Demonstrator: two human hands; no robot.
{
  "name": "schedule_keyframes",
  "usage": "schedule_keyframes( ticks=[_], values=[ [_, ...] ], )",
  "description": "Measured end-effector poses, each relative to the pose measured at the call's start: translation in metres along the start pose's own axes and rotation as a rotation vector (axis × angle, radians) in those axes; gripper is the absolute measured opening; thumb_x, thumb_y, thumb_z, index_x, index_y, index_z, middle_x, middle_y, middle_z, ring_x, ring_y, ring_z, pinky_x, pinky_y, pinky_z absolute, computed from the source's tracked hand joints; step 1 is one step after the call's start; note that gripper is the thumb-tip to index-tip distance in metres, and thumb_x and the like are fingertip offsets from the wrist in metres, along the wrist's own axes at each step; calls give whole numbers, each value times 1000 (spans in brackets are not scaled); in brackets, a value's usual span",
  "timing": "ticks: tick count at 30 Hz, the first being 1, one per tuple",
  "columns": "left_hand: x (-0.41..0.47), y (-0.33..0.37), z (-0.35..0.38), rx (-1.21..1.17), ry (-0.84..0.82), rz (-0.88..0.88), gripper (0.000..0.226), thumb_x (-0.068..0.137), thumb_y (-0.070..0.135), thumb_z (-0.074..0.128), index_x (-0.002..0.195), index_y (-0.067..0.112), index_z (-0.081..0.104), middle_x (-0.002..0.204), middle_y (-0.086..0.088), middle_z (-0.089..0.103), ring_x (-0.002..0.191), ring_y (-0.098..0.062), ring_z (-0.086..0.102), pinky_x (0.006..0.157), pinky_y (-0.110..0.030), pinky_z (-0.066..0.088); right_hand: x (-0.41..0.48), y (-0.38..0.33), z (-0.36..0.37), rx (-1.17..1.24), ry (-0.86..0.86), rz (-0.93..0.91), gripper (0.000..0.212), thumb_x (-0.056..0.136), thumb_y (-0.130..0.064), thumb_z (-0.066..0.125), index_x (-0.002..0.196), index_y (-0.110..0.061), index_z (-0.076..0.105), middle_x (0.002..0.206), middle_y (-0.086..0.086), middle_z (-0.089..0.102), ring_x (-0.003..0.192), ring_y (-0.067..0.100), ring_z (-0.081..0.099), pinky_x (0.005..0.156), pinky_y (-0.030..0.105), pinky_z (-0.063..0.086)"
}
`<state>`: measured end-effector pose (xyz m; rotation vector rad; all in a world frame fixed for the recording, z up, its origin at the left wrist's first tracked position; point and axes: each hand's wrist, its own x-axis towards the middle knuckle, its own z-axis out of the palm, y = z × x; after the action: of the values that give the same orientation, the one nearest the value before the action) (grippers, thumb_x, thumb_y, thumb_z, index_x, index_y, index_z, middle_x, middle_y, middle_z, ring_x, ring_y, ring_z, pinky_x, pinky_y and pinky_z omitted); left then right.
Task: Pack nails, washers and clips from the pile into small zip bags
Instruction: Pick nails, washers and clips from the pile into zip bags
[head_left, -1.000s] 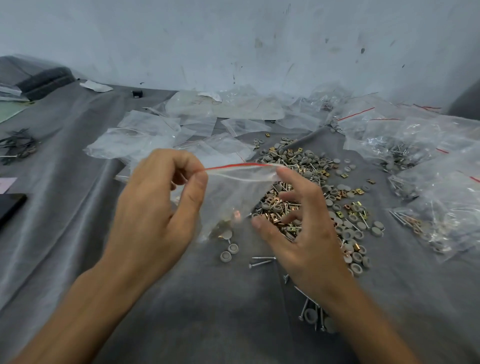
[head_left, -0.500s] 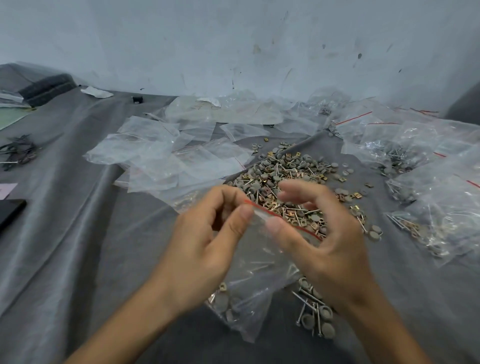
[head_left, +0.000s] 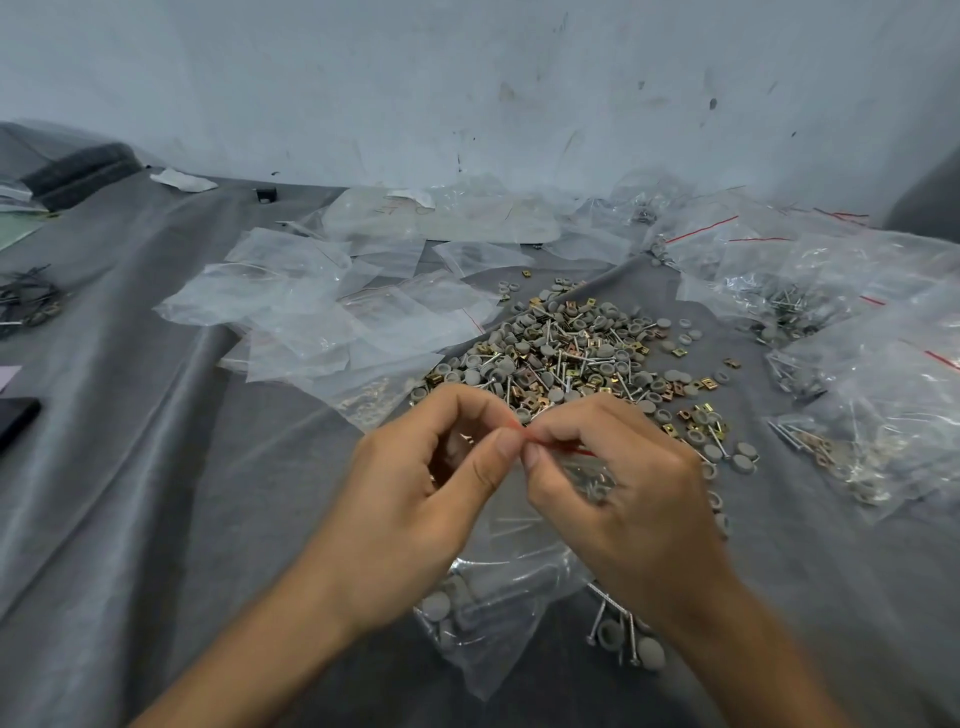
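A small clear zip bag with a red seal strip hangs between my hands, holding grey washers and nails at its bottom. My left hand pinches the red strip at its left end with thumb and forefinger. My right hand pinches the same strip right beside it, fingertips nearly touching the left hand's. Behind them lies the pile of nails, grey washers and brass clips on the grey cloth. A few loose nails and washers lie under my right wrist.
Empty zip bags are spread at the back left. Filled bags lie along the right side. A dark phone sits at the left edge, and dark metal bits lie farther back left. A wall closes the far side.
My hands dropped lower and came together with the bag. The bag mouth, held apart a second ago, is now pinched narrow between both hands' fingertips.
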<state>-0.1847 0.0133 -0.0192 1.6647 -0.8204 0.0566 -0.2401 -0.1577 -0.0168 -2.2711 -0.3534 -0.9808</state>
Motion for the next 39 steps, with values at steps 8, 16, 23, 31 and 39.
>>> schedule_keyframes(
  ticks=[8, 16, 23, 31, 39],
  values=[
    [0, 4, -3, 103, 63, 76, 11, 93, 44, 65, 100, 38, 71, 74, 5, 65, 62, -17, 55, 58, -41, 46, 0, 1, -1, -109, 89, -7, 1, 79, -15, 73, 80, -15, 72, 76, -8, 65, 72, 12, 60, 65, 31, 51],
    [2, 12, -13, 119, 208, 103, 8, 92, 41, 67, 98, 36, 70, 78, 4, 71, 62, -19, 61, 57, -35, 47, 4, 4, -14, -122, 142, 13, 4, 75, -8, 72, 75, -12, 73, 74, -9, 65, 69, 9, 59, 66, 19, 46],
    [5, 17, -16, 30, 268, 44, 3, 88, 31, 68, 88, 29, 70, 78, 0, 71, 67, -19, 63, 62, -20, 49, 5, 8, -22, -19, 136, 114, 6, 77, -8, 71, 76, -14, 73, 74, -12, 65, 69, 7, 60, 65, 22, 46],
    [7, 16, -21, 52, 315, 43, 3, 89, 29, 66, 87, 28, 68, 78, 2, 72, 63, -11, 61, 58, -16, 47, 6, 17, -32, 82, 159, 208, 5, 80, -27, 66, 76, -29, 69, 74, -14, 67, 65, 9, 61, 61, 19, 47],
    [15, 0, -49, 49, 416, 16, 13, 92, 45, 63, 89, 34, 69, 79, 8, 71, 61, 0, 55, 57, -14, 47, 8, 37, -48, 402, 19, 465, 10, 74, -35, 66, 75, -33, 76, 90, -9, 74, 84, 1, 67, 71, 19, 52]
  ],
)
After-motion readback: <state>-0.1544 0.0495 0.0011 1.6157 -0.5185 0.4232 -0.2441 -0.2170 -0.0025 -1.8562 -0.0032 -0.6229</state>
